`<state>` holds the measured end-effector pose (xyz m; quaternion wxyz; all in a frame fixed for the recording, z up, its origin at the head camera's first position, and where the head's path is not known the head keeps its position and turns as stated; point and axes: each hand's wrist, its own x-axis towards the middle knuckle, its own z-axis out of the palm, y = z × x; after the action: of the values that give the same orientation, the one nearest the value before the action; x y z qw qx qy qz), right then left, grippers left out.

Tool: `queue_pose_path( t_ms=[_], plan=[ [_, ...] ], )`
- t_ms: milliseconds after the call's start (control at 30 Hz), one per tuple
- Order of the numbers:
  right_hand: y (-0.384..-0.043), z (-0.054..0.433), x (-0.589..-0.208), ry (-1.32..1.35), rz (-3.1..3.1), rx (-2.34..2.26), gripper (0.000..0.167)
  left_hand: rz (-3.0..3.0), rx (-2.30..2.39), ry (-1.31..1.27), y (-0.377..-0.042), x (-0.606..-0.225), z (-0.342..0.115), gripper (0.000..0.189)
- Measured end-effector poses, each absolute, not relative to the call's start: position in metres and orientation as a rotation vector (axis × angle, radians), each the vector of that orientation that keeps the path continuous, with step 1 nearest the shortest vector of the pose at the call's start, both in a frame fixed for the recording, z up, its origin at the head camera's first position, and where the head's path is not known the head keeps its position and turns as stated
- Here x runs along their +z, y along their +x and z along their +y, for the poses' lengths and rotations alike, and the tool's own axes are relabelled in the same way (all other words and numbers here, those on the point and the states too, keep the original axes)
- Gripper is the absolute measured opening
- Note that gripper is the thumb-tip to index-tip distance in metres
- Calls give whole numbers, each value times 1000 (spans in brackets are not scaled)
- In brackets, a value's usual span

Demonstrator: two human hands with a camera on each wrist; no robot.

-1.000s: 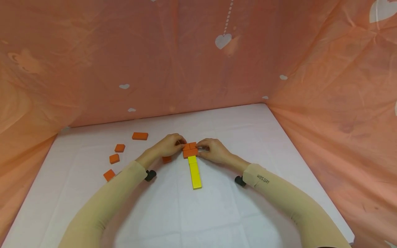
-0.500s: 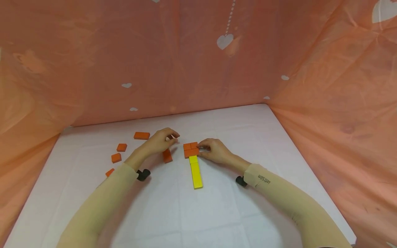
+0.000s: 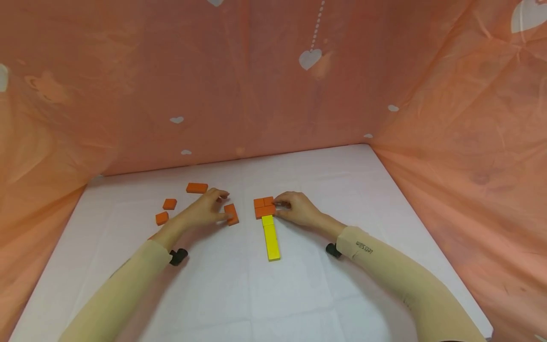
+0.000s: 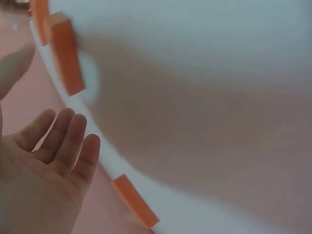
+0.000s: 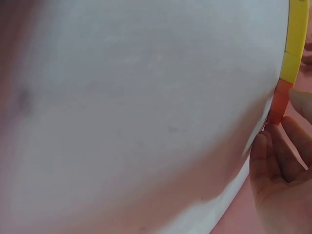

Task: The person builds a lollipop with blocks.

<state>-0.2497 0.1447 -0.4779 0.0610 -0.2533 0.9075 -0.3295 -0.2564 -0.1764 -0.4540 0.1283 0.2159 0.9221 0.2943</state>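
On the white tabletop, several orange blocks [image 3: 264,210] lie fitted together, with a short yellow block [image 3: 267,220] and a long yellow block [image 3: 271,243] in line below them. My right hand [image 3: 297,208] rests at the right side of the orange group, its thumb and fingertips touching the edge. The right wrist view also has those fingers [image 5: 287,161] against the blocks. Left of the group, my left hand [image 3: 206,207] reaches beside a loose orange block [image 3: 231,214], thumb and fingers spread around it. In the left wrist view its fingers [image 4: 68,141] appear extended, apart from the blocks.
Another orange block [image 3: 197,188] lies behind my left hand. Two smaller orange pieces [image 3: 169,204] [image 3: 162,218] are farther left, and one more is mostly hidden under the left forearm. Orange curtain [image 3: 256,95] surrounds the table's back and sides.
My left hand has let go of the orange group and moved left to the loose orange block. My right hand has stayed at the group's right side.
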Motion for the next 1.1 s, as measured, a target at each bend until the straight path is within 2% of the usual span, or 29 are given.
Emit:
queue_pose_path(
  t_ms=[167, 467, 1100],
  plan=[
    [-250, 145, -478, -770, 2757, -986, 35, 2694, 803, 673, -250, -464, -178, 77],
    [-248, 144, -476, -758, 2743, -992, 35, 2717, 721, 734, -251, -466, -175, 65],
    [-249, 144, -476, -742, 2734, -993, 35, 2678, 791, 757, -281, -467, -150, 65]
  ],
)
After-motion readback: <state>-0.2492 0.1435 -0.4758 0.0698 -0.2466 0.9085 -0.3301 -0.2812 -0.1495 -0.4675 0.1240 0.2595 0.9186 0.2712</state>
